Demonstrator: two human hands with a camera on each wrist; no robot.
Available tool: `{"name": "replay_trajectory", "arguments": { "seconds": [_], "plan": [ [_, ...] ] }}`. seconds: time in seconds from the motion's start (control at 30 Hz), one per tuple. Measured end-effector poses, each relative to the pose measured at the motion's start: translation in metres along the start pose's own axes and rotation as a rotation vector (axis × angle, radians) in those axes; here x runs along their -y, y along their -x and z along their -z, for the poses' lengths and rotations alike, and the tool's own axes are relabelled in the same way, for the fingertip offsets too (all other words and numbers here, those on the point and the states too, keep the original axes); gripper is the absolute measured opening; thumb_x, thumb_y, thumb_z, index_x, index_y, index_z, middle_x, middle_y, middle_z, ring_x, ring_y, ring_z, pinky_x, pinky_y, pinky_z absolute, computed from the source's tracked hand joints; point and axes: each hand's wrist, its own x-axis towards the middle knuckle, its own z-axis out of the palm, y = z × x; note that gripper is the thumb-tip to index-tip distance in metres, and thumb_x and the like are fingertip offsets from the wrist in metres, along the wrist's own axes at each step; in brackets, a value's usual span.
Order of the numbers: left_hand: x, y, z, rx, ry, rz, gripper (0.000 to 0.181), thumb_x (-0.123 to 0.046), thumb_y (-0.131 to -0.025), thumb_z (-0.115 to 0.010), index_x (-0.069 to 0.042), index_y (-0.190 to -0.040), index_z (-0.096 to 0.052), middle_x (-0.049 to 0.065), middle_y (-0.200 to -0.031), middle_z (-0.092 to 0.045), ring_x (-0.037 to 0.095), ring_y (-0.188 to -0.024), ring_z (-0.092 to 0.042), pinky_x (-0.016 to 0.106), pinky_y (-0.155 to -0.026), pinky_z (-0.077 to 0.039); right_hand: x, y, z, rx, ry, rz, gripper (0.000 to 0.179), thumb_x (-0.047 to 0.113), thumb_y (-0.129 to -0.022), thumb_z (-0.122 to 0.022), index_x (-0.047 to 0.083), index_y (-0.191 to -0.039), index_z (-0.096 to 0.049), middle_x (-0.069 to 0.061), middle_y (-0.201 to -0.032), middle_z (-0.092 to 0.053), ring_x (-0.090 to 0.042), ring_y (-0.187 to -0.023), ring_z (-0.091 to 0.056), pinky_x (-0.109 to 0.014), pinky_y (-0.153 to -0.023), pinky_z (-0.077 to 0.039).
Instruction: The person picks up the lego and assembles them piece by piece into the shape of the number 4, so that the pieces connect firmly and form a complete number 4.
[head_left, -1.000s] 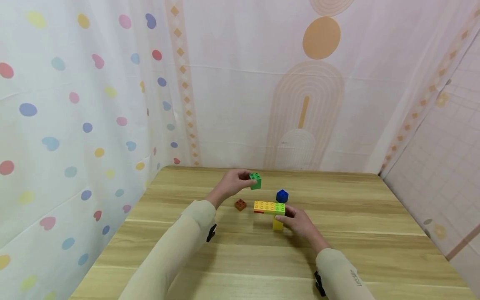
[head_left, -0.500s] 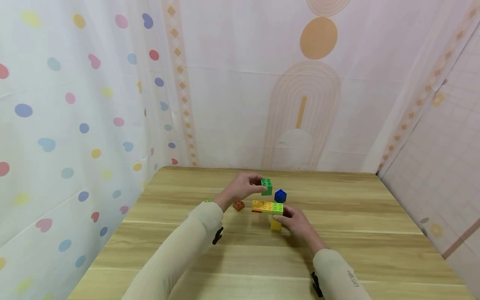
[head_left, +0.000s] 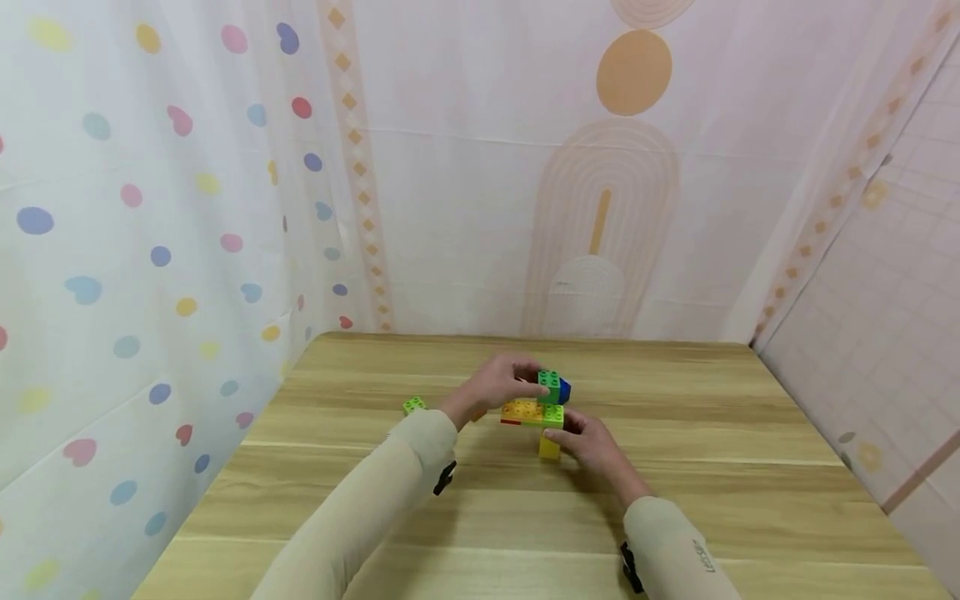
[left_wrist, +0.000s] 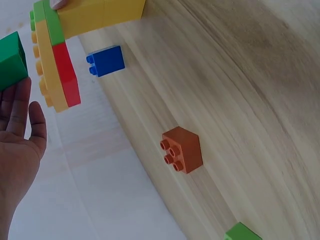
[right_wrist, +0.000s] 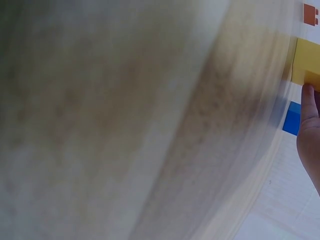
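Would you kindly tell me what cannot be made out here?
Head view: brown plastic block, mostly hidden behind the left hand; blue plastic block, partly behind the dark green plastic block.
Left wrist: lime green plastic block, cut off by the bottom edge.
Right wrist: yellow plastic block and right hand, cut off by the right edge.

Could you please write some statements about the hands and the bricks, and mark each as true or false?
1. The left hand holds a dark green brick. True.
2. The dark green brick is seated on other bricks. False: a gap separates it from the built piece.
3. The right hand grips the tall yellow brick. True.
4. The red brick sits on top of the flat yellow brick. False: the red brick is under it.
5. The brown brick stands on the table with studs up. True.
6. The blue brick is attached to the built piece. False: the blue brick stands apart on the table.
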Motion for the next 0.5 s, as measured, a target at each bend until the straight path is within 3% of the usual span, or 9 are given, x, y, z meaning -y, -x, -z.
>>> {"name": "replay_trajectory", "arguments": {
  "seconds": [0.27, 0.5],
  "plan": [
    [0.0011, -0.0018, -0.0054, 0.053, -0.045, -0.021, 0.033, -0.022, -0.091, -0.075, -0.011, -0.122, -0.069, -0.002, -0.099, -0.069, 0.014, -0.090, -0.062, 0.029, -0.078, -0.052, -0.0003, -0.0008, 0.0006, 0.008, -0.004, -0.004, 0.034, 0.025, -0.096, -0.068, 0.014, -0.128, -0.066, -0.004, -0.119, -0.067, -0.020, -0.101, -0.060, -0.041, -0.093, -0.050],
    [0.0047, -0.0024, -0.0077, 0.075, -0.026, -0.020, 0.035, -0.020, -0.091, -0.075, -0.009, -0.123, -0.069, -0.002, -0.101, -0.070, 0.014, -0.092, -0.064, 0.030, -0.080, -0.053, -0.0012, 0.0001, 0.0007, 0.012, -0.007, 0.000, 0.035, 0.028, -0.095, -0.068, 0.015, -0.128, -0.066, -0.004, -0.122, -0.066, -0.020, -0.105, -0.060, -0.044, -0.095, -0.049]
  ]
}}
